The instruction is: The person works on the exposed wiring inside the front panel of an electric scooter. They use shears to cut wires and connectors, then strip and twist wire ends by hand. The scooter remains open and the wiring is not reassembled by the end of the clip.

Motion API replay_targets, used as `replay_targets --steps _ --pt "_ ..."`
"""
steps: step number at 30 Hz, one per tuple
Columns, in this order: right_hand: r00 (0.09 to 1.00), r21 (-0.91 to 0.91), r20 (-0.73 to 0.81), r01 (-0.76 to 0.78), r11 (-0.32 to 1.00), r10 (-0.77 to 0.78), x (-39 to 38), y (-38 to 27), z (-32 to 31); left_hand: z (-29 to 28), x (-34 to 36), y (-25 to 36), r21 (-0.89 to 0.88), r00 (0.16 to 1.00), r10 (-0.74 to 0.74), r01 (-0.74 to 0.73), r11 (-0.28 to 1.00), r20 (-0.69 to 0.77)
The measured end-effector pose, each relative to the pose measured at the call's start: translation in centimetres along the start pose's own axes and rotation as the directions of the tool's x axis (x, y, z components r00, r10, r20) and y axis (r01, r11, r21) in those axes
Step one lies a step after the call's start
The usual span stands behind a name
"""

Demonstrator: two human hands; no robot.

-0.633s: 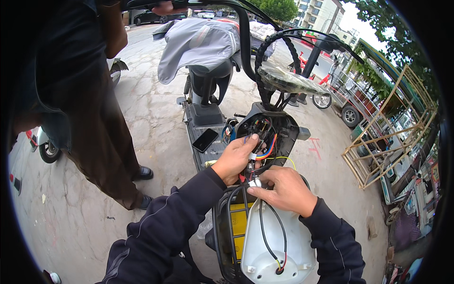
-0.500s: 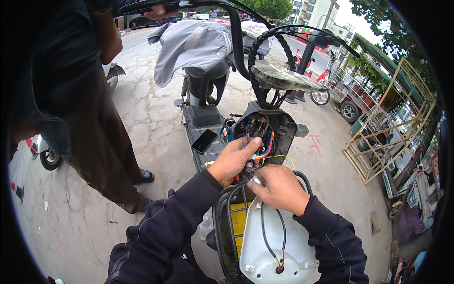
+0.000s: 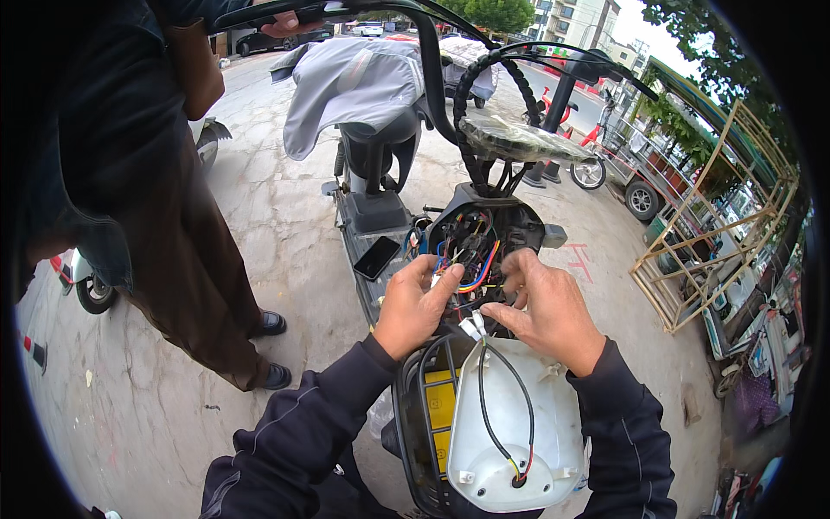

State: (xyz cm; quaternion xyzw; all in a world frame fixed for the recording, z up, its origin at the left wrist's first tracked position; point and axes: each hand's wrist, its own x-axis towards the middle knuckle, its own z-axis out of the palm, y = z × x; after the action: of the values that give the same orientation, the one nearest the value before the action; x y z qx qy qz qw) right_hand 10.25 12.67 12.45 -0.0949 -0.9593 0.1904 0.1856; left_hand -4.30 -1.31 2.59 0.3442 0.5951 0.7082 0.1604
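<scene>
In front of me is the opened front housing of an electric scooter, packed with a bundle of coloured wires. My left hand is at the housing's left side, thumb and fingers closed on thin wires; the pinched ends are partly hidden. At the right side, my right hand has its thumb apart from its curled fingers, and nothing shows between them. White plug connectors rest below the right thumb. Their black cable runs down to the inside of a white plastic cover.
A black phone lies on the scooter's footboard. Under the white cover is a black basket with something yellow inside. Handlebars and cables arch overhead. A person stands at left. A metal frame stands at right.
My right hand has let go of the white connector and moved up and right to the housing's edge. My left hand has shifted slightly left and down. The white cover sits slightly turned.
</scene>
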Motion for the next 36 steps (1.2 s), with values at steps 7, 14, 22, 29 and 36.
replay_targets --steps 7,14,22,29,36 --pt "0.91 -0.061 -0.047 0.408 0.911 -0.411 1.9 1.8 3.1 -0.3 -3.0 -0.6 0.333 0.963 0.261 -0.228 0.915 -0.059" --pt "0.845 -0.42 -0.027 0.476 0.773 -0.535 2.7 1.1 4.2 -0.5 -1.5 -2.1 0.434 0.938 0.287 -0.181 0.883 -0.194" --pt "0.837 -0.407 0.119 0.532 0.742 -0.534 4.2 1.2 2.1 -1.7 -1.5 -2.6 0.066 0.993 -0.114 0.115 0.991 -0.018" --pt "0.864 -0.517 0.076 0.462 0.721 -0.498 5.5 2.2 4.4 -1.2 -1.1 -2.1 0.094 0.986 -0.125 0.115 0.989 0.106" --pt "0.848 -0.438 -0.022 0.468 0.767 -0.53 5.2 2.2 4.3 -0.7 -0.8 -2.7 0.085 0.987 -0.162 0.163 0.983 -0.018"
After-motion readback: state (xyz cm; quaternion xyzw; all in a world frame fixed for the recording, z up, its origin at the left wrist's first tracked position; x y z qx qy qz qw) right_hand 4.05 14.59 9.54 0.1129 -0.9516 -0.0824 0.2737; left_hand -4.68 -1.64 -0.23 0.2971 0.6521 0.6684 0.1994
